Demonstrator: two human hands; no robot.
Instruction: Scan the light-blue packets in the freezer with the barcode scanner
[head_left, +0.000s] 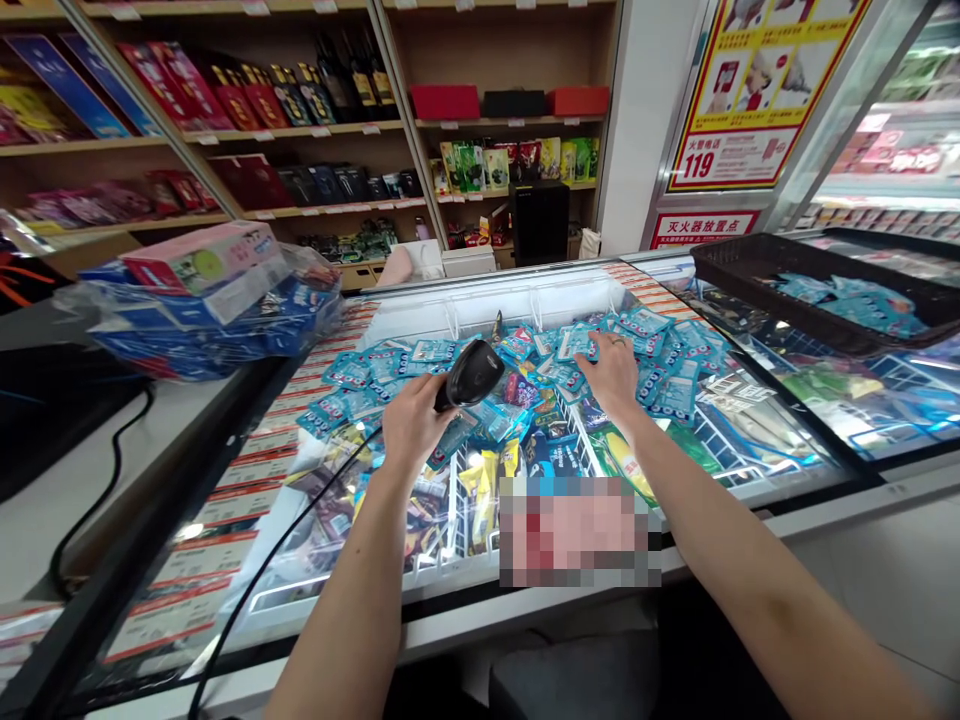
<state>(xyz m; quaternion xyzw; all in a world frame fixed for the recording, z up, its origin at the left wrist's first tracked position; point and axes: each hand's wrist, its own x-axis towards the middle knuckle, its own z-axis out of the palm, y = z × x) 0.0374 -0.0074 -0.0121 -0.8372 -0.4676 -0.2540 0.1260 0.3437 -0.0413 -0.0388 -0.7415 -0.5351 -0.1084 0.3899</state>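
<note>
My left hand [412, 420] is closed around a black barcode scanner [474, 374], whose head points to the right over the freezer's glass top. A black cord [289, 530] trails from it toward the lower left. My right hand [613, 372], with a ring on one finger, rests among flat blue packets. Its thumb and fingertips are at the right edge of one blue packet [574, 343], which shows a pale printed panel. More blue packets [671, 385] lie spread around the right hand, and others [349, 385] lie left of the scanner.
Wrapped ice creams fill wire baskets [455, 500] below the glass. A dark tray [817, 310] with more blue packets stands at right. Plastic-wrapped blue boxes [217, 300] sit on the left counter. Stocked shelves [300, 130] line the back. A blurred patch hides part of the front edge.
</note>
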